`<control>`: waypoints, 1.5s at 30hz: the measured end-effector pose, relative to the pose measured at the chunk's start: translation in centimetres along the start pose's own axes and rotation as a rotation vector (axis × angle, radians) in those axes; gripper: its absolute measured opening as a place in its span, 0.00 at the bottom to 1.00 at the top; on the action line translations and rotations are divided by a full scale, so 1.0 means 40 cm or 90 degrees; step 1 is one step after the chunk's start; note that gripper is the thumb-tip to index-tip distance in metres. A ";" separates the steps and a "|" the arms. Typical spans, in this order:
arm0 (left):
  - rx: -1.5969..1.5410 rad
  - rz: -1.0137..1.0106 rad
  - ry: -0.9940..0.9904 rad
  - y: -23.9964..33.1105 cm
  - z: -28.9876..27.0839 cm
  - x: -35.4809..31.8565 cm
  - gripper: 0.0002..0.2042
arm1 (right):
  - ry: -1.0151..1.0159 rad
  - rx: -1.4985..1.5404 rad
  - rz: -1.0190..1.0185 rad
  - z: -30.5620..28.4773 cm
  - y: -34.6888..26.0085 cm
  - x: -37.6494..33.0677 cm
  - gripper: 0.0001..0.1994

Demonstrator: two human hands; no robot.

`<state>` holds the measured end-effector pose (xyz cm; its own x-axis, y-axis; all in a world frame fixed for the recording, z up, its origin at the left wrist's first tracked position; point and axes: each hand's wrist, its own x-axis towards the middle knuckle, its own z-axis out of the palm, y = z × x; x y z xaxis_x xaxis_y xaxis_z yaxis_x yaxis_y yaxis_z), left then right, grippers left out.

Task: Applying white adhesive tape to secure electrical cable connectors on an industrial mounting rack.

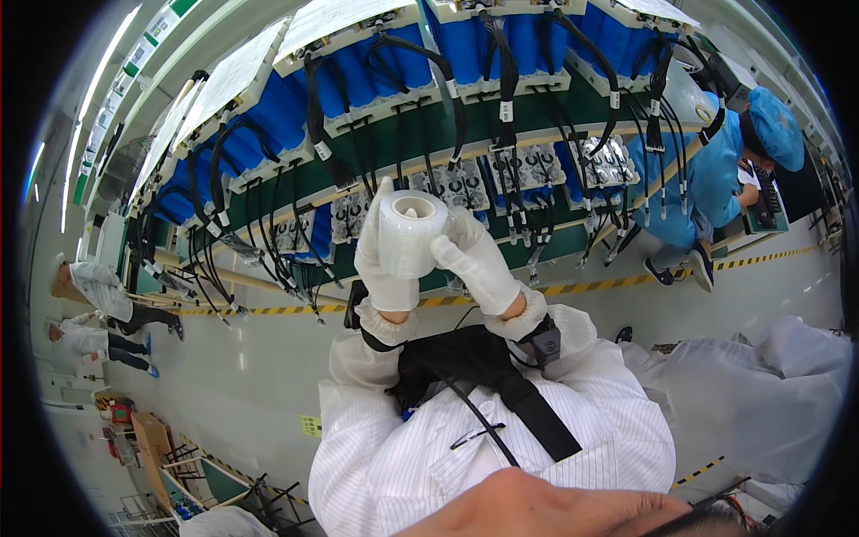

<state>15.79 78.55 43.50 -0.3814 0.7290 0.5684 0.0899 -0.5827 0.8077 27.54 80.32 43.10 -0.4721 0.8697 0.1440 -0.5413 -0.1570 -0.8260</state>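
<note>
Between my two white-gloved hands is a roll of clear stretch film (404, 246), its round core facing up. My left hand (380, 279) is closed along the roll's left side, one finger pointing up beside it. Against the right side, my right hand (479, 267) grips it, with the thumb pressed on the film. A small white tip shows inside the core; I cannot tell whether it is a fingertip. Just beyond the roll, black cable bundles (507, 112) hang from blue battery packs (344, 85) on a bench.
Silver-and-blue cell modules (528, 167) sit on a lower shelf. A person in blue (693, 170) works at the right; two people in white (103, 291) stand at the far left. Translucent plastic sheeting (761, 403) covers something at right. Yellow-black tape (573, 288) marks the floor.
</note>
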 end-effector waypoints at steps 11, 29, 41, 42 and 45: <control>-0.294 -0.107 -0.022 -0.064 0.088 0.075 0.24 | 0.104 -0.137 -0.190 -0.129 -0.056 0.108 0.07; -0.215 -0.184 -0.007 -0.065 0.057 0.061 0.23 | 0.040 0.118 -0.129 -0.128 -0.019 0.128 0.08; -0.411 -0.083 -0.023 -0.031 0.030 0.039 0.21 | 0.144 0.052 -0.269 -0.064 -0.055 0.091 0.07; -0.305 -0.054 -0.039 -0.028 0.026 0.034 0.21 | 0.142 0.087 -0.268 -0.062 -0.056 0.092 0.07; -0.173 -0.043 -0.063 -0.012 0.029 0.030 0.21 | 0.170 0.059 -0.319 -0.077 -0.039 0.108 0.08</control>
<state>16.34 80.13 43.98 -0.2854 0.7933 0.5379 -0.1878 -0.5966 0.7803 28.48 85.77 43.32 0.0436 0.9346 0.3529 -0.7176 0.2751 -0.6398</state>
